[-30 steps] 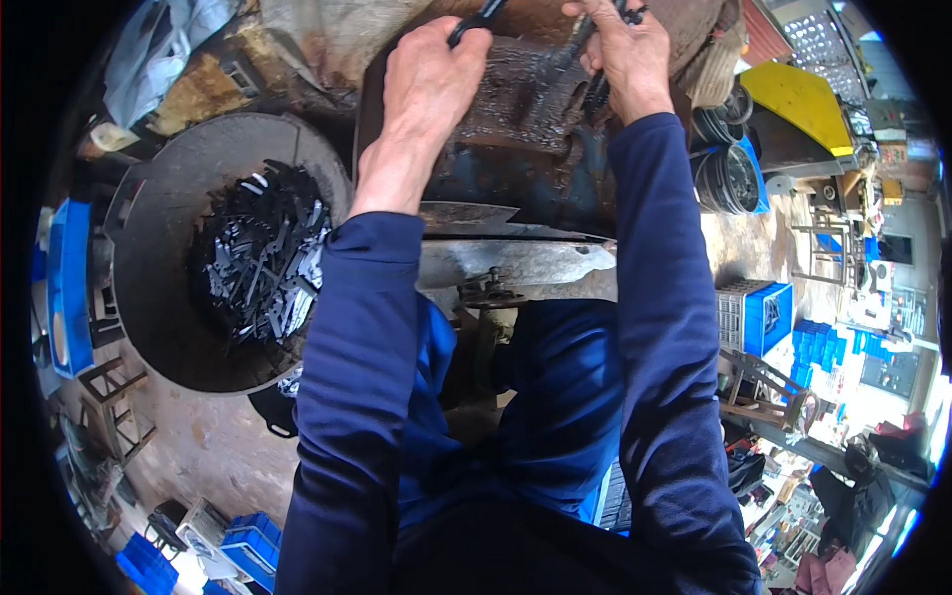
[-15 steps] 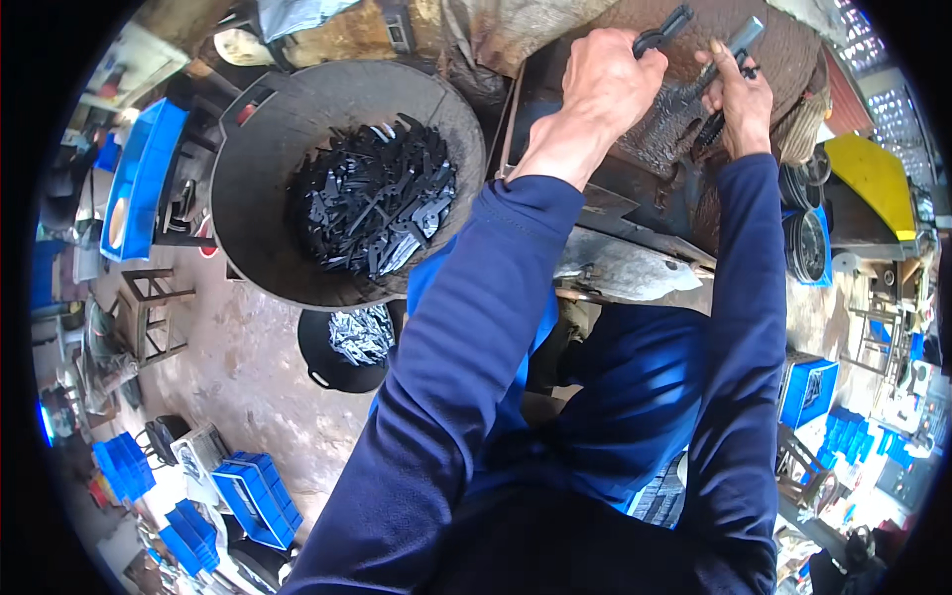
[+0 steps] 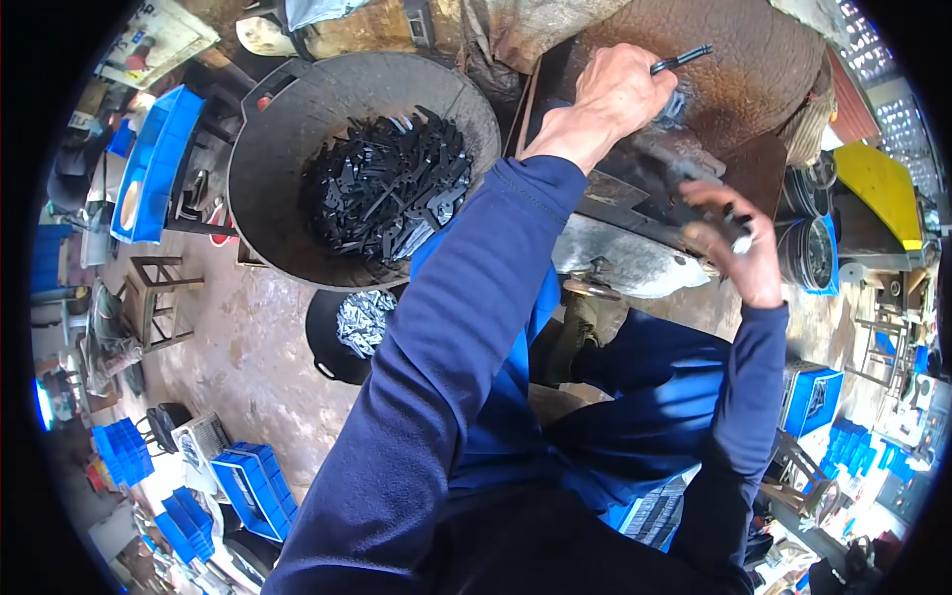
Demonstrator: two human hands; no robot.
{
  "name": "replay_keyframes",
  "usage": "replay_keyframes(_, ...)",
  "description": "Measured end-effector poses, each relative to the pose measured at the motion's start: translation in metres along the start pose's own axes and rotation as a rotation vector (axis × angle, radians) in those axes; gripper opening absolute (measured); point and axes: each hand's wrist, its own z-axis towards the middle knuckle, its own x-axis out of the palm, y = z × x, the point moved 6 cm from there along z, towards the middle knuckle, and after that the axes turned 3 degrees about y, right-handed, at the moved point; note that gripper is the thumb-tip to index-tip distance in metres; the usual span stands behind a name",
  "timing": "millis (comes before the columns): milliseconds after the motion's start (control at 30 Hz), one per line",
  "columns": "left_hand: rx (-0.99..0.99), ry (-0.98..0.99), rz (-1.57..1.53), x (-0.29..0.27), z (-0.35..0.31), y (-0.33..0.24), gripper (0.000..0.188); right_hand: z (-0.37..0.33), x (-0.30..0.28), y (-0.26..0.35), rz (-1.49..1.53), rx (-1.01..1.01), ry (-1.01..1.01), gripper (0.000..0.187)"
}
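My left hand (image 3: 617, 87) is closed on a slim black metal part (image 3: 682, 59), whose end sticks out to the right past the fingers, above the brown, wet-looking work surface (image 3: 724, 40). Nearer to me and to the right, my right hand (image 3: 742, 248) is in the air, smeared by motion. A small dark piece with a bright metal end (image 3: 739, 234) shows in its palm, with the fingers loosely bent round it; its kind is unclear. To the left of my left arm stands a large dark basin (image 3: 278, 198) with a heap of black metal parts (image 3: 392, 183) in it.
Under the basin, a black bucket (image 3: 322, 337) holds small silvery parts (image 3: 365, 319). Blue crates (image 3: 256, 491) stand on the floor at left, beyond a wooden stool (image 3: 159, 297). To the right are round metal containers (image 3: 811, 253) and a yellow panel (image 3: 873, 188).
My right hand has come down toward me, away from the work surface, and a silvery bar no longer shows upright in its fingers. My left hand stays nearly in place; its black part has turned.
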Motion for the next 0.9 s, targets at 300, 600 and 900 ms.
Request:
replay_keyframes(300,0.013,0.286,0.39,0.024,0.005,0.035,0.033,-0.033,0.038,-0.007,-0.279,-0.072,0.3,0.033)
replay_keyframes(600,0.045,0.521,0.41,0.05,0.008,0.07,0.032,-0.003,-0.015,-0.025,0.556,0.478,-0.211,0.017)
replay_keyframes(900,-0.049,0.452,-0.053,0.042,0.009,0.026,0.028,0.03,-0.019,-0.041,0.86,0.319,-0.605,0.021)
